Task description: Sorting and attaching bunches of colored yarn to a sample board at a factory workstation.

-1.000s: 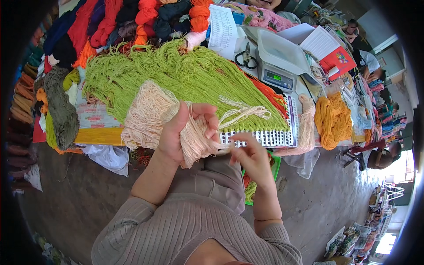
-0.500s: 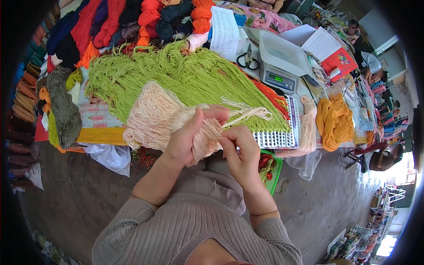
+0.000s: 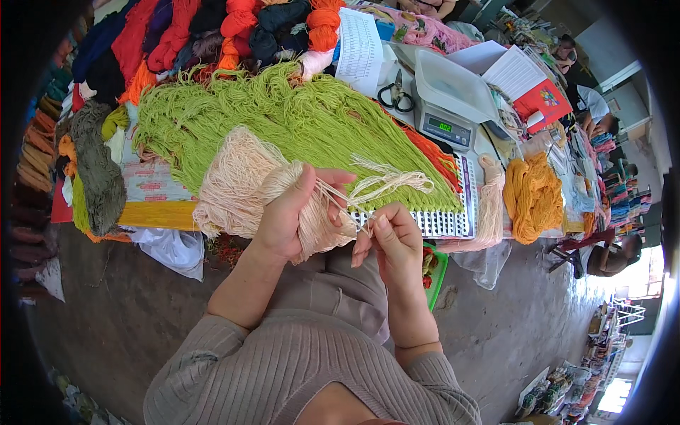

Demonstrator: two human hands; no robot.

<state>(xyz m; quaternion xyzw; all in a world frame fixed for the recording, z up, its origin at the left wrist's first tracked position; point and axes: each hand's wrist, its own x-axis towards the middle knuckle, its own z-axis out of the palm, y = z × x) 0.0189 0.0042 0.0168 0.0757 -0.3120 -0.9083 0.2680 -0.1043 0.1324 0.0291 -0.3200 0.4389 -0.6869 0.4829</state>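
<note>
Yarn held between two bare hands, viewed from above. The left hand [image 3: 287, 219] is curled round a pale cream bundle [image 3: 322, 230], its thumb lying across the near side and its fingers bent over the far side. The right hand [image 3: 394, 237] is partly closed, with thumb and forefinger appearing to pinch thin pale strands [image 3: 361, 210] that span the gap between the hands; the exact contact is too small to tell. For sound handling of the strands, the left hand is best kept firm enough to steady the bundle without crushing it, while the right holds the ends close to their tips under light, even tension. A sharp pull would probably snag or loosen the outer turns, and slack would invite tangling. Relative positions: the bundle sits within the left hand, to the left of the right hand and just beside it. Behind the left hand lies a larger pale heap [image 3: 237, 180] on the worktop [image 3: 159, 216]; whether it joins the bundle cannot be told. Beyond both hands, a small cream hank [image 3: 397, 182] rests on spread green yarn [image 3: 283, 117].
</note>
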